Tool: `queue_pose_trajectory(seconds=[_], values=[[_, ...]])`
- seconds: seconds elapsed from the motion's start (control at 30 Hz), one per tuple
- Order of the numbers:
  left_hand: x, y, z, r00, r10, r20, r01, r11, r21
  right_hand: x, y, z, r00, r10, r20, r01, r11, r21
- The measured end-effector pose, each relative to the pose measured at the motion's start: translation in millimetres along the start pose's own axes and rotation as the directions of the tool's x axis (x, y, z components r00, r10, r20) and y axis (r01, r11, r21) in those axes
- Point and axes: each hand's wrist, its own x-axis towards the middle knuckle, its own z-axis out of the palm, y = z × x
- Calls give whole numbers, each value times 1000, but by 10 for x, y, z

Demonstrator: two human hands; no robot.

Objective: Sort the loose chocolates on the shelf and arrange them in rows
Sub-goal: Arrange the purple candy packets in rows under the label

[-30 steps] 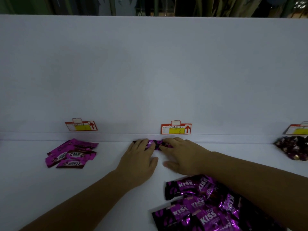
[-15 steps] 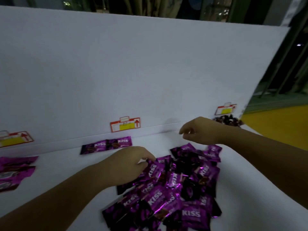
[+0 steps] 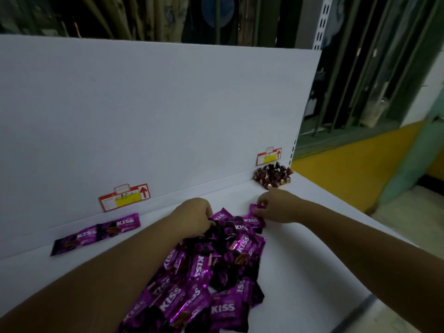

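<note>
The one camera, worn on the head, looks forward and down at the shelf from near, facing its back panel at an angle.

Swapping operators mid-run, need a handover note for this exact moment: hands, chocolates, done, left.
Left hand: curled into the far end of the pile; whether it grips a packet is hidden.
Right hand: pinches one purple packet at the pile's far right edge.
Done: two packets lie end to end along the back wall, below a price tag.
Left: the rest of the pile is loose on the shelf. A heap of dark wrapped sweets in the far right corner is not in rows.
</note>
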Motion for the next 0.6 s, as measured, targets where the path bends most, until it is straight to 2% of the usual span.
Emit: queue_pose_trajectory(seconds=[0.07,0.17,0.3,0.37,0.43,0.53,0.6], values=[[-7,1,-9,1000,-21,-13,19,989,-146,-1,4,8,1000,14,-26,-10,989,144],[-42,-59,-39,998,-64,-5,55,895,-443,-20,19,-25,999,35,-28,-24,946,323],[-110,-150,-115,993,-117,-2,86,740,-667,2,85,-79,996,86,5,-70,772,631],[-138,-181,-156,991,-131,1,90,677,-730,17,131,-115,993,117,4,-88,723,685],[-162,-210,-189,990,-138,-6,87,656,-749,21,159,-145,992,121,-24,-71,717,693],[-178,-238,-244,988,-149,-24,78,640,-765,40,165,-187,965,153,-213,22,762,647],[-194,-256,-279,987,-159,-24,79,615,-784,51,120,-230,930,171,-325,112,711,694]])
